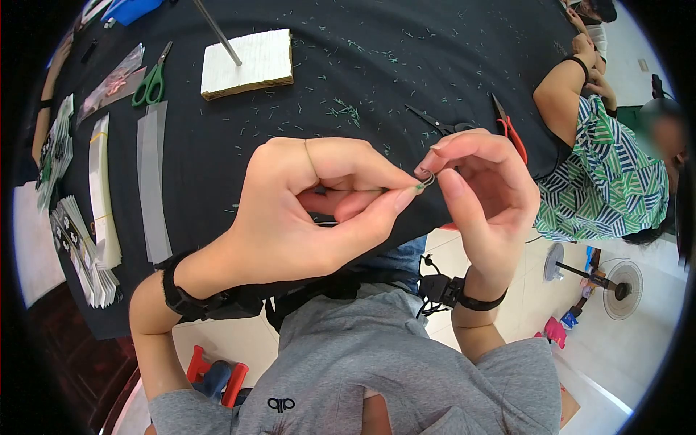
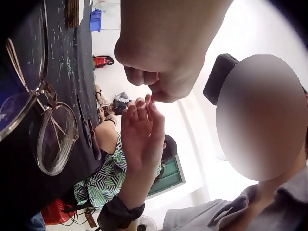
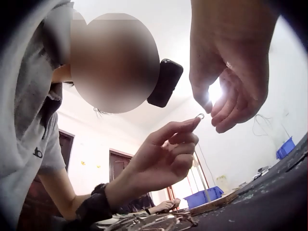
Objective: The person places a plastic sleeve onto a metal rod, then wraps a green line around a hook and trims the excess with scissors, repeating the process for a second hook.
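Note:
Between thumb and index fingertip, my left hand (image 1: 312, 206) pinches a small curved metal piece (image 1: 429, 178) with green thread (image 1: 420, 186) at its end. The thread also passes across the left index finger. My right hand (image 1: 496, 185) is close beside it, fingers loosely curved and the thumb apart from the index finger. Its index fingertip is right at the metal piece in the head view. In the right wrist view, the bright metal loop (image 3: 201, 116) sticks out of the left fingertips, and a gap shows between the right thumb and fingers.
On the black cloth (image 1: 326, 109) lie green-handled scissors (image 1: 150, 85), black scissors (image 1: 428, 119), red-handled scissors (image 1: 513, 138) and scattered green thread bits (image 1: 349, 112). A white block (image 1: 254, 69) bears a metal rod. Clear strips (image 1: 152, 181) and bundled cards lie leftward; another person (image 1: 602, 159) sits right.

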Action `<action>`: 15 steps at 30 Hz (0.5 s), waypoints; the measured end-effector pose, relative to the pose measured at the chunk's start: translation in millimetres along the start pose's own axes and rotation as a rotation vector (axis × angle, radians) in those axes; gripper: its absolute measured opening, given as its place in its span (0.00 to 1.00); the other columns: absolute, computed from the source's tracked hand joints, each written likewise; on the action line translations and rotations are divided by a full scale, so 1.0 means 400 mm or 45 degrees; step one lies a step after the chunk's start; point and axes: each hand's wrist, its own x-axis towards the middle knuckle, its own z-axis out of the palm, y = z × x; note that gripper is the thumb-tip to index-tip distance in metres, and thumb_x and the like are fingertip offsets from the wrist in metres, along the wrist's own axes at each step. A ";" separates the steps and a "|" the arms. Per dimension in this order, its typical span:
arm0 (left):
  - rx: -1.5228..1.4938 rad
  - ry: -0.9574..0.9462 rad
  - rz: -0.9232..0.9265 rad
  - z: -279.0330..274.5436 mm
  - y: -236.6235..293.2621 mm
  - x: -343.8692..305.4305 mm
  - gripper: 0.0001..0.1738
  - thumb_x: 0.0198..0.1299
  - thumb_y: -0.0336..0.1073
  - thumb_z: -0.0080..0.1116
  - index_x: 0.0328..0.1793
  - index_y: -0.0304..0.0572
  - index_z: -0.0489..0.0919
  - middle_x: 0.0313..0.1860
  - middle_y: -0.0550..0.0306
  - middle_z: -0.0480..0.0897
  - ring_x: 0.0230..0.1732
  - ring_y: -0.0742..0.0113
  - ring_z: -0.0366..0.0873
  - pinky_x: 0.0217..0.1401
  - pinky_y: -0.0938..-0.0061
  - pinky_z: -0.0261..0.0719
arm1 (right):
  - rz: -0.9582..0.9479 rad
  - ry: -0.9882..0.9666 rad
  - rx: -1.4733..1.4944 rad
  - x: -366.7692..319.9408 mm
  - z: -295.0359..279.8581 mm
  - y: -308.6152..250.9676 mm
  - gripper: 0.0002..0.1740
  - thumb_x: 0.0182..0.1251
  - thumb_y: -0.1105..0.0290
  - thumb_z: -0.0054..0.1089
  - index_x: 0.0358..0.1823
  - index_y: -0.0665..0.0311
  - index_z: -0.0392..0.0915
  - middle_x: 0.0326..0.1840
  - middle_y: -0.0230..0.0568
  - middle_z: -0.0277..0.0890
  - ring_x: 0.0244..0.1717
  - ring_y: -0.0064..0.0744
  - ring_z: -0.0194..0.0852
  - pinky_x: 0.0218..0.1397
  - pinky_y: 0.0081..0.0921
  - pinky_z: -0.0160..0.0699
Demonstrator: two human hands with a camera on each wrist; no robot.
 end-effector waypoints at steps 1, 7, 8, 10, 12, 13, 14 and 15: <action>-0.097 0.002 -0.095 0.002 0.002 -0.001 0.08 0.54 0.21 0.63 0.40 0.35 0.84 0.20 0.68 0.74 0.19 0.89 0.60 0.20 0.88 0.53 | -0.072 -0.006 -0.007 0.002 -0.004 0.004 0.10 0.57 0.86 0.61 0.42 0.72 0.80 0.38 0.41 0.81 0.39 0.26 0.78 0.44 0.20 0.74; -0.387 -0.011 -0.255 0.005 -0.007 -0.002 0.05 0.58 0.25 0.62 0.40 0.31 0.83 0.17 0.75 0.67 0.20 0.92 0.59 0.21 0.90 0.51 | -0.104 -0.158 -0.058 0.013 -0.012 0.002 0.11 0.52 0.84 0.68 0.38 0.72 0.82 0.37 0.43 0.81 0.38 0.28 0.78 0.42 0.21 0.74; -0.386 -0.011 -0.255 0.003 -0.007 -0.001 0.05 0.58 0.25 0.62 0.40 0.31 0.83 0.17 0.75 0.67 0.20 0.92 0.59 0.21 0.90 0.51 | -0.105 -0.157 -0.057 0.016 -0.012 0.004 0.11 0.52 0.84 0.68 0.38 0.72 0.82 0.37 0.43 0.81 0.38 0.28 0.78 0.42 0.21 0.74; -0.358 -0.053 -0.271 -0.001 -0.005 -0.002 0.05 0.59 0.25 0.62 0.40 0.31 0.83 0.17 0.75 0.67 0.20 0.92 0.59 0.21 0.91 0.50 | -0.151 -0.185 -0.059 0.020 -0.011 0.007 0.10 0.50 0.84 0.69 0.36 0.72 0.82 0.35 0.43 0.81 0.36 0.29 0.77 0.41 0.22 0.75; -0.390 -0.049 -0.278 0.001 -0.008 -0.001 0.05 0.59 0.25 0.62 0.40 0.31 0.83 0.17 0.75 0.67 0.20 0.92 0.58 0.21 0.90 0.49 | -0.163 -0.202 -0.082 0.024 -0.015 0.009 0.09 0.50 0.84 0.69 0.35 0.72 0.82 0.34 0.42 0.81 0.36 0.29 0.77 0.41 0.22 0.75; -0.422 -0.044 -0.286 0.001 -0.009 -0.001 0.05 0.59 0.25 0.62 0.40 0.31 0.83 0.17 0.76 0.67 0.20 0.92 0.58 0.21 0.90 0.48 | -0.176 -0.220 -0.105 0.026 -0.017 0.009 0.09 0.50 0.84 0.69 0.34 0.72 0.82 0.33 0.42 0.81 0.35 0.29 0.77 0.40 0.22 0.75; -0.422 -0.043 -0.287 -0.004 -0.007 0.001 0.05 0.59 0.25 0.62 0.40 0.31 0.83 0.17 0.76 0.67 0.20 0.92 0.58 0.21 0.90 0.48 | -0.175 -0.221 -0.105 0.027 -0.018 0.008 0.09 0.50 0.84 0.69 0.34 0.72 0.82 0.33 0.42 0.81 0.35 0.29 0.77 0.40 0.22 0.75; -0.399 -0.092 -0.349 -0.010 -0.003 0.004 0.05 0.59 0.24 0.61 0.41 0.32 0.82 0.21 0.71 0.72 0.22 0.90 0.62 0.23 0.90 0.54 | -0.169 -0.215 -0.118 0.026 -0.018 0.007 0.09 0.50 0.84 0.69 0.34 0.71 0.82 0.33 0.42 0.80 0.35 0.30 0.77 0.40 0.22 0.75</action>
